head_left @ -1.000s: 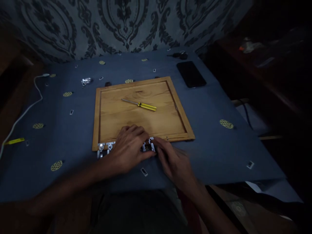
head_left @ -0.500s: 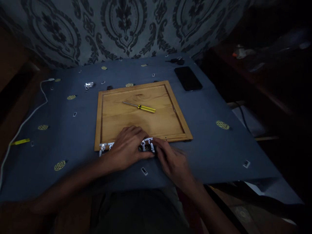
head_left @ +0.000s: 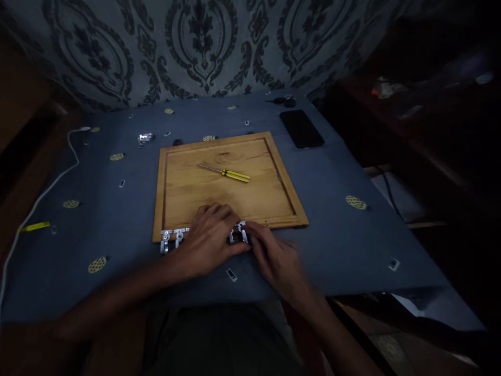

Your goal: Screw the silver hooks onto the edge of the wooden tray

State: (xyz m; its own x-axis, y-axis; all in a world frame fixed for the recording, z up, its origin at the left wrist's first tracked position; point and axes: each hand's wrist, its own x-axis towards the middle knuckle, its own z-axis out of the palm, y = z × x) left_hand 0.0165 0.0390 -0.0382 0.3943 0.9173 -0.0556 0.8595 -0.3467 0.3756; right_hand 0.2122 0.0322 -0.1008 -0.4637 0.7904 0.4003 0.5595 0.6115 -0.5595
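Observation:
A framed wooden panel lies flat, with a yellow-handled screwdriver resting across its middle. Along its near edge sit several silver metal hinges, among them a left one and one between my hands. My left hand arches over this edge, fingers curled on the panel and thumb stretched toward the right, closed about the hinges there. My right hand is closed at the right end of the row, fingertips against the hinge; its gripping fingertips are partly hidden.
A black phone lies at the back right, with a dark keyed object behind it. Another shiny metal piece rests at the back left. A white cable runs along the left side of the blue cloth.
My left hand has shifted very slightly, leaving more of the left hinges showing. My right hand stays at the same hinge. The camera view has moved a little.

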